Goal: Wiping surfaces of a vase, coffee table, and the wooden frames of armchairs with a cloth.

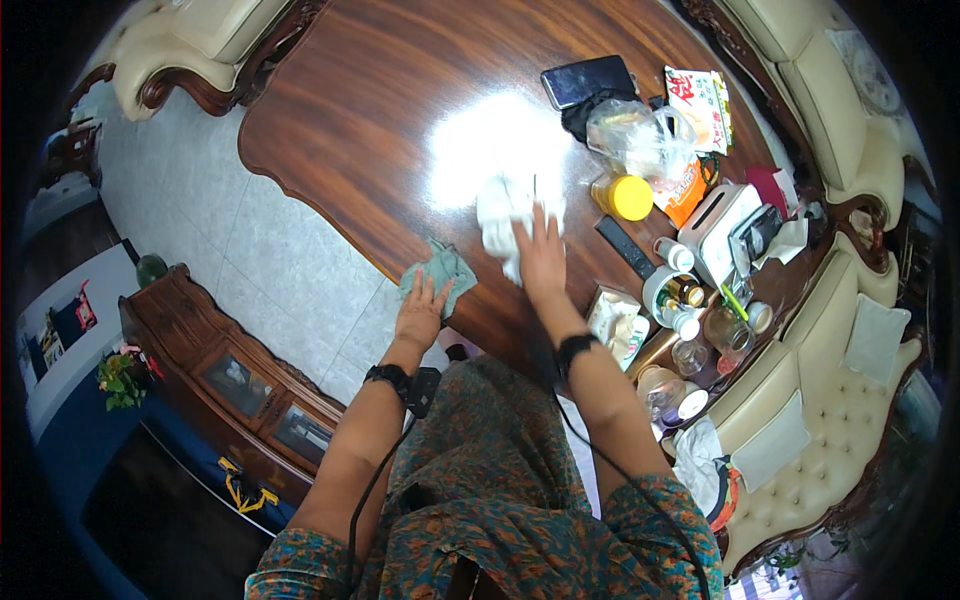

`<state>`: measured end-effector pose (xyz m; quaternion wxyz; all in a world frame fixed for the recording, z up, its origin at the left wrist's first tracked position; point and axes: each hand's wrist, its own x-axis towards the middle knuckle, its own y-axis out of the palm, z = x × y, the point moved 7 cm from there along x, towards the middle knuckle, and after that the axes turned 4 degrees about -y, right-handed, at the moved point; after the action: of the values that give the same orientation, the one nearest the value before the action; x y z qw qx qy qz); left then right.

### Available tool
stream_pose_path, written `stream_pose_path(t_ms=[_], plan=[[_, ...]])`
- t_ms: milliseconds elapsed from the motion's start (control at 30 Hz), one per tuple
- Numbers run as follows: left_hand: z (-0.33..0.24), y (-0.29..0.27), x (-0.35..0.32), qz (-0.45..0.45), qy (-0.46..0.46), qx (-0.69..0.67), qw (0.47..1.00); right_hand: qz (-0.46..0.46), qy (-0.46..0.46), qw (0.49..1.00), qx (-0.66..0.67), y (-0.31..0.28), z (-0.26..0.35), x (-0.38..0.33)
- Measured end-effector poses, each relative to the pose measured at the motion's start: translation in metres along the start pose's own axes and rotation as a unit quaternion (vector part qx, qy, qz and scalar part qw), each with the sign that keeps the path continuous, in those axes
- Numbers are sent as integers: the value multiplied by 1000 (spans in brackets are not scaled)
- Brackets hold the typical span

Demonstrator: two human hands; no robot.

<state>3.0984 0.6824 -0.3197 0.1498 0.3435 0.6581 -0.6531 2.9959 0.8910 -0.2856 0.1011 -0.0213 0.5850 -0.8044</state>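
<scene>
My left hand (420, 316) lies with fingers spread on a crumpled grey-green cloth (452, 268) at the near left edge of the wooden table (350, 130). Farther in, my right hand (541, 260) rests on a bunched white cloth (498, 213), its fingers stretched out over the near right side of it. Neither hand's fingers are wrapped round the cloth beneath. The white cloth sits just below a bright glare on the glossy tabletop. A gap of bare wood parts the two cloths.
Along the table's right side crowd a phone (588, 82), a yellow-lidded jar (628, 198), a black remote control (625, 248), a white tissue box (718, 228) and several bottles and jars. Cream sofas (820, 420) stand beyond. A carved cabinet (235, 370) is at left.
</scene>
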Motion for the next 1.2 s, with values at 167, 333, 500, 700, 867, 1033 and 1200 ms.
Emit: stream_pose_path(t_ms=[167,333,500,700,867,1033,1200], plan=[[-1,-8,2,-7,11,-29,999,118,-91,988,50,25,17,-118],[9,-2,-2,-45,25,-6,999,122,-98,987,32,23,23,-69],[23,-25,9,-93,134,6,987,9,53,999,-3,16,8,41],[105,-91,63,-149,110,84,979,-37,196,980,13,15,53,61],[222,-136,110,-168,12,20,986,48,9,998,41,58,143,-11],[261,-167,128,-152,-2,2,988,50,-24,997,51,75,175,-21],[318,-175,143,-202,-23,15,979,18,-54,997,59,77,196,51]])
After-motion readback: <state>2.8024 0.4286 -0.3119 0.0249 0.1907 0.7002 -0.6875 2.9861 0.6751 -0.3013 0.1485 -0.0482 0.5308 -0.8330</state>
